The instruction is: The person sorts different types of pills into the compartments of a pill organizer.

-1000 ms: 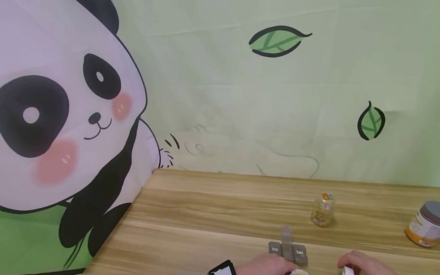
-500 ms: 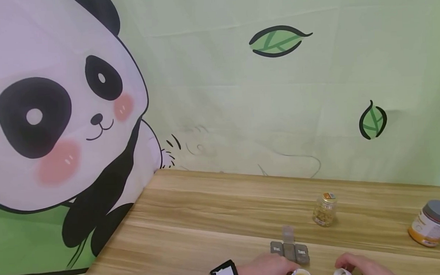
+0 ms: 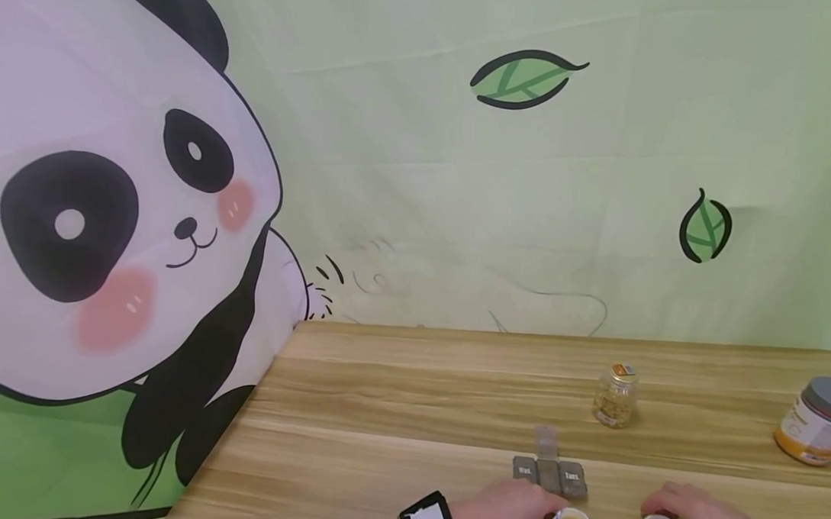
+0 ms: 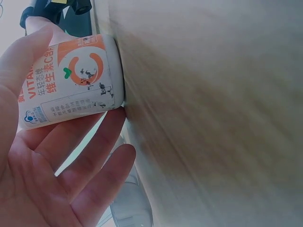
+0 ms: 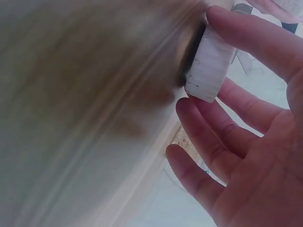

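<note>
Between left fingers [image 4: 105, 137], white bottle [image 4: 71, 84].

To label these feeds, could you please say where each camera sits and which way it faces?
Head: head-worn, facing forward and down at the table; left hand and right hand show.
Left wrist: worn there, facing that hand gripping the bottle.
Right wrist: worn there, facing that hand holding the white cap.
Head and left wrist share the bottle.

Pill organizer [image 3: 549, 476] behind bottle [image 4: 71, 82], cap [image 5: 210, 66] to right — tub [image 3: 816, 427] right of jar [image 3: 614, 401].
</note>
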The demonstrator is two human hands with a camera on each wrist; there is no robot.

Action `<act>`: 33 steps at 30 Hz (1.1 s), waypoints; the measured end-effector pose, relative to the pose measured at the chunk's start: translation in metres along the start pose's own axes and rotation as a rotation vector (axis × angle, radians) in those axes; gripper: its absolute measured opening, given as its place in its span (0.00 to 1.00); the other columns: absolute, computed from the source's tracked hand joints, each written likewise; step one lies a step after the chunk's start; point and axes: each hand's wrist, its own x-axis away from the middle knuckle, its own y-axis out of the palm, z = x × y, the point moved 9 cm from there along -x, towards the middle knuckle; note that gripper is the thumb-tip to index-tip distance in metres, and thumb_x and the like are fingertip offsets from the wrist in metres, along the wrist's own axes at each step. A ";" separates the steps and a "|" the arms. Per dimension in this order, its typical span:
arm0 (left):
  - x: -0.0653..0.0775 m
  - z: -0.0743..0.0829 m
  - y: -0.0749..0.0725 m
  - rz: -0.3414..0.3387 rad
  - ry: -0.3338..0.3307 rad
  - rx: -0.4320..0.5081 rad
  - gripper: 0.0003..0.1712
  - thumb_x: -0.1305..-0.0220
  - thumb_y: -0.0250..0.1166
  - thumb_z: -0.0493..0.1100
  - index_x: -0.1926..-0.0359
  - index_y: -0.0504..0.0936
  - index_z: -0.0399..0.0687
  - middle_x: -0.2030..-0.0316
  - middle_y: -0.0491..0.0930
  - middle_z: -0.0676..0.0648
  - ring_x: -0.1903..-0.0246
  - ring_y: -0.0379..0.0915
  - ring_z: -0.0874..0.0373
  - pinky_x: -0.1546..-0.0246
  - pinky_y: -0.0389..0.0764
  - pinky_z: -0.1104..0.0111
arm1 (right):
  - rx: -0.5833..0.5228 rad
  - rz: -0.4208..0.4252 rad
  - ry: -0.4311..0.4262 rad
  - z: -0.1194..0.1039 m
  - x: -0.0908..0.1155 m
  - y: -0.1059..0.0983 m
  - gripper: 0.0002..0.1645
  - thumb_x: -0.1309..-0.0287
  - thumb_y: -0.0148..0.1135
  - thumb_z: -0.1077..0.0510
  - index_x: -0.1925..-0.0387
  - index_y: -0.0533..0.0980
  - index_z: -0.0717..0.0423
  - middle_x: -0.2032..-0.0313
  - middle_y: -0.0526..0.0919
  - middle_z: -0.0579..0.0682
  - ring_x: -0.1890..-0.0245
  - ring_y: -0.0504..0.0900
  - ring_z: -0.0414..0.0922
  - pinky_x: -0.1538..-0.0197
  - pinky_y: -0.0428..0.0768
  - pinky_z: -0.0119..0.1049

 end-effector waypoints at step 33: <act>0.016 -0.009 -0.010 0.038 -0.058 0.223 0.29 0.37 0.68 0.47 0.37 0.71 0.50 0.50 0.78 0.60 0.56 0.71 0.76 0.59 0.71 0.80 | 0.155 0.250 0.013 0.014 0.006 0.008 0.37 0.52 0.74 0.49 0.40 0.70 0.47 0.47 0.76 0.45 0.50 0.75 0.39 0.59 0.76 0.37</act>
